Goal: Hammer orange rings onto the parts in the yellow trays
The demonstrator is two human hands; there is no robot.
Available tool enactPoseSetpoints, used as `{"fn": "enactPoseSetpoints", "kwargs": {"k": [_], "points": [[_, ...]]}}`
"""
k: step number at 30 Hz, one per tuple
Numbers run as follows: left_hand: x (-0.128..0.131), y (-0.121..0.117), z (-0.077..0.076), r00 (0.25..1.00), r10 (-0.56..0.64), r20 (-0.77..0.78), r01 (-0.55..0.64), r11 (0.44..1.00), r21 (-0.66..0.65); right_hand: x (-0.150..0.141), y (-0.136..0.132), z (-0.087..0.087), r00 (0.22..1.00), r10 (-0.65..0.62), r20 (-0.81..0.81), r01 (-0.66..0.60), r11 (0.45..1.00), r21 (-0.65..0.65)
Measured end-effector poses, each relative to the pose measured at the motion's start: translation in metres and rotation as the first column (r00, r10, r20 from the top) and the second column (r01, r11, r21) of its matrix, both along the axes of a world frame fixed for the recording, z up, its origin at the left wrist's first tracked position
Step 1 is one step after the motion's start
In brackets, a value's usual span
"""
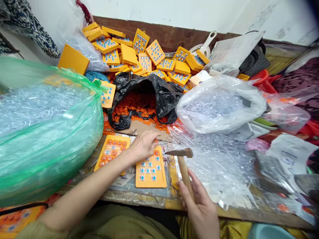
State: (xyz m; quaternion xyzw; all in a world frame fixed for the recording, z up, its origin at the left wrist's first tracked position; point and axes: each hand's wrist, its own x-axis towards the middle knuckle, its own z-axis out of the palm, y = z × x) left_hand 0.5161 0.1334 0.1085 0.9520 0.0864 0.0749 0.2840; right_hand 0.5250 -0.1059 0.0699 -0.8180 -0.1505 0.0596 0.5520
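My right hand (198, 202) grips the wooden handle of a hammer (185, 176), its narrow metal head pointing left. Over the top of a yellow plastic panel (149, 182) reaches my left hand (144, 146), fingers bent together with a bit of an orange round cap showing at the tips. Blue-and-clear square pieces sit in rows on this panel, and one orange cap (157, 153) is at its upper right. To its left, partly behind my left forearm, lies a second yellow panel (126, 141) bearing several orange caps.
A black bag (169, 96) lies open toward me, spilling orange caps. A green bag (82, 139) bulges at left; a white bag (216, 127) of clear pieces stands at right. Loose clear plastic pieces (219, 172) cover the right side. Yellow panels (128, 54) are piled against the wall.
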Motion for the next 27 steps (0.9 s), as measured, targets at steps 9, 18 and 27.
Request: {"fn": "enactPoseSetpoints", "kwargs": {"k": [9,18,27], "points": [[-0.042,-0.039,-0.028,0.955,0.034,0.295,-0.062,0.994,0.086,0.000,-0.007,0.005,0.850,0.350,0.393,-0.250,0.926,-0.284],[-0.040,-0.040,-0.037,0.941,0.066,0.331,-0.083,0.996,0.038,-0.006,-0.003,0.025,0.873,0.278,0.402,-0.217,0.958,-0.189],[-0.035,-0.025,-0.021,0.965,0.087,0.247,-0.086,0.996,-0.015,-0.001,-0.005,0.001,0.994,0.113,-0.014,-0.113,0.990,-0.086]]}}
